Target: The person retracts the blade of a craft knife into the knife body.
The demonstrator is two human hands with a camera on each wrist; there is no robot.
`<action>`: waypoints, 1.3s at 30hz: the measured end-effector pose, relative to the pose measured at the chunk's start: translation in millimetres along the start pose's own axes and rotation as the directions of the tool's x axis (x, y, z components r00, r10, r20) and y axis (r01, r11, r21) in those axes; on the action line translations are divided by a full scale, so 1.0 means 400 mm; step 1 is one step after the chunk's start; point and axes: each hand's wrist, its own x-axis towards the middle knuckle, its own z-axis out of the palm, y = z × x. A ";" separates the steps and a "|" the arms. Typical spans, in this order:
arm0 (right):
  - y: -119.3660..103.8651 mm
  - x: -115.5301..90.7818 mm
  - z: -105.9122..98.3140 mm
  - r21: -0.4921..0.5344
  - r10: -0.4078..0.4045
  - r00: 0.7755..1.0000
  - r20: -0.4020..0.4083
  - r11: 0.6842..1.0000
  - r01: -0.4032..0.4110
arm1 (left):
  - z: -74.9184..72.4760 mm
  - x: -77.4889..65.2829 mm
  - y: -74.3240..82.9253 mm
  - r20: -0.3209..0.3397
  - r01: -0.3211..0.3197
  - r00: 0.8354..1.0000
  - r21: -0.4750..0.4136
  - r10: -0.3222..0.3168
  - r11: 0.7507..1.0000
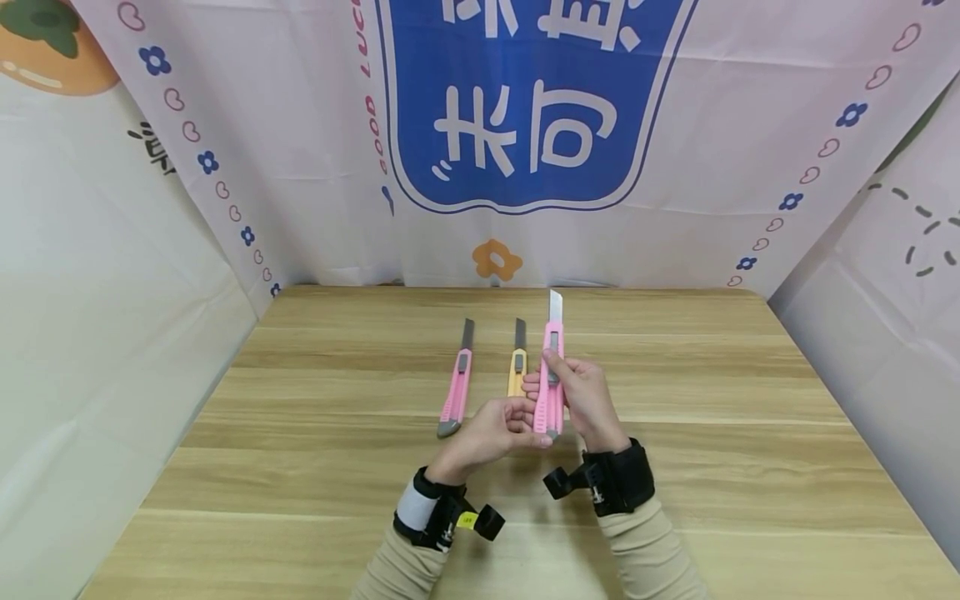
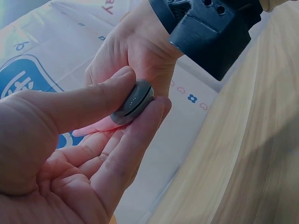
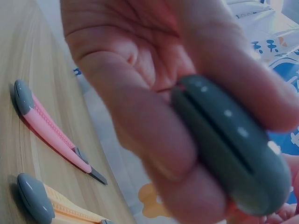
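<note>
A person is holding a slim pink plastic box cutter with a grey slider [image 1: 549, 408] above a wood-grained tabletop [image 1: 337, 467], its silvery metal blade [image 1: 555, 306] pointing away toward the far edge. The left hand [image 1: 491, 429] is pinching the dark grey rounded end cap [image 2: 135, 102] between thumb and fingers, while the right hand [image 1: 588, 396] is gripping the body from the side, its thumb lying close to the slider; whether it is pressing there, the views are not telling.

The bare edge is presenting the chief hazard. Should the right hand be slipping forward along the smooth plastic, fingers could be meeting the blade; a stray push of the thumb could be shifting its length. The left hand's pinch is covering only the butt, so a loosened right grip could be letting the nose tip and the knife fall.

Below, a second pink plastic cutter with a grey end [image 1: 456, 387] and a yellow plastic cutter [image 1: 518, 371] are lying with dark blades exposed. The yellow one is resting partly hidden behind the hands, where a low reach could be catching its edge.
</note>
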 end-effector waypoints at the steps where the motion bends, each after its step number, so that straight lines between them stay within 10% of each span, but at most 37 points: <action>1: -0.001 0.000 -0.001 -0.003 0.004 1.000 0.007 1.000 -0.004 | 0.000 0.000 0.000 0.001 0.005 1.000 -0.003 -0.005 1.000; 39: -0.010 -0.007 -0.005 0.019 0.020 0.997 0.070 1.000 -0.022 | 0.001 0.000 -0.003 0.008 -0.003 1.000 -0.027 0.004 1.000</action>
